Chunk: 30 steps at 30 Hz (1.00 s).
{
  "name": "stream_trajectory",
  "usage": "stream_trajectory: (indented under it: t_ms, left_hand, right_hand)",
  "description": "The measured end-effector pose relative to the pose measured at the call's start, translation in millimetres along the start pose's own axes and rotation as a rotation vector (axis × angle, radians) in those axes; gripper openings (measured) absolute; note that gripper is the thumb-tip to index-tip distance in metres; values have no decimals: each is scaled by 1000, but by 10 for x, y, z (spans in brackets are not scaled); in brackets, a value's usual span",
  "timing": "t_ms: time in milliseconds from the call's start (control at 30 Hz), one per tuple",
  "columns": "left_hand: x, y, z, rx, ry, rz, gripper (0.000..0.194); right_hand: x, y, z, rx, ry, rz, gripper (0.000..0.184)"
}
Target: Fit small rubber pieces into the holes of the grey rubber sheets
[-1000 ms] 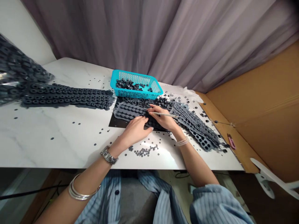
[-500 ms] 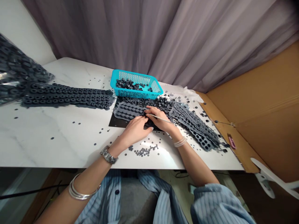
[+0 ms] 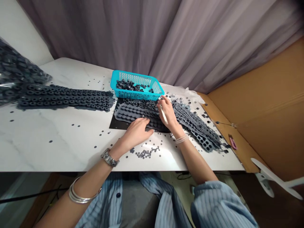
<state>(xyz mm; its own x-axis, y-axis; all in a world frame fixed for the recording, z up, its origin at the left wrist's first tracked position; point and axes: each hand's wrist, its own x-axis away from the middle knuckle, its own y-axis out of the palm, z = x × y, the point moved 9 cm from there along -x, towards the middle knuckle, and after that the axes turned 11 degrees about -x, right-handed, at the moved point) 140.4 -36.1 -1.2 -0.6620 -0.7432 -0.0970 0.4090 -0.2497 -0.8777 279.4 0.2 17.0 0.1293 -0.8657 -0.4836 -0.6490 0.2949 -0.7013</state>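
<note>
My left hand (image 3: 137, 131) rests palm down, fingers pressed flat on a grey rubber sheet of small rings (image 3: 133, 113) that lies on a black mat (image 3: 115, 123). My right hand (image 3: 167, 111) is stretched toward the near right corner of the turquoise basket (image 3: 136, 91), its fingers pinched together at the tips. A thin pale stick (image 3: 163, 116) runs along its palm. What the fingertips hold is too small to make out. The basket holds several dark rubber rings (image 3: 128, 85).
A long dark sheet of rings (image 3: 64, 97) lies to the left, beside a bag of more sheets (image 3: 14, 72). Emptied perforated sheets (image 3: 199, 128) are piled to the right. Loose small discs (image 3: 146, 153) dot the white marble table (image 3: 47, 136). Cardboard (image 3: 268, 104) stands at the right.
My right hand has lifted off the rubber sheet and moved up and right to the basket's corner, with the stick turned along the palm. My left hand has stayed put.
</note>
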Motion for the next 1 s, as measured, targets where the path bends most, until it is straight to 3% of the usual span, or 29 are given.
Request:
stream_trajectory:
  t_ms: [167,300,400,533,667,767,900,1000]
  left_hand:
    - [-9,-26,-4,17,4,46,50]
    - [-42,-255,-71,-54,-17,234,40]
    - [-48,-419,-223,-150,-119,352,37]
    - [-123,-380,-354,-247,-174,299,30]
    - [-251,-280,-337,-323,-165,243,23]
    - [-303,-330,-314,-321,-168,247,19]
    - [-170,-708,-490,-177,-182,296,19]
    - [97,-1105,-1030,-122,-436,337,21]
  right_hand:
    - [81,-314,135,67,92,202,28]
    - [156,-454,165,77,211,279,30]
    - [192,-550,146,89,255,346,30]
    - [202,-591,134,120,265,378,28]
    - [188,-547,142,118,273,350,28]
    - [177,-502,124,128,276,323,29]
    - [167,-491,60,109,253,334,27]
    - [138,-461,16,-12,223,337,29]
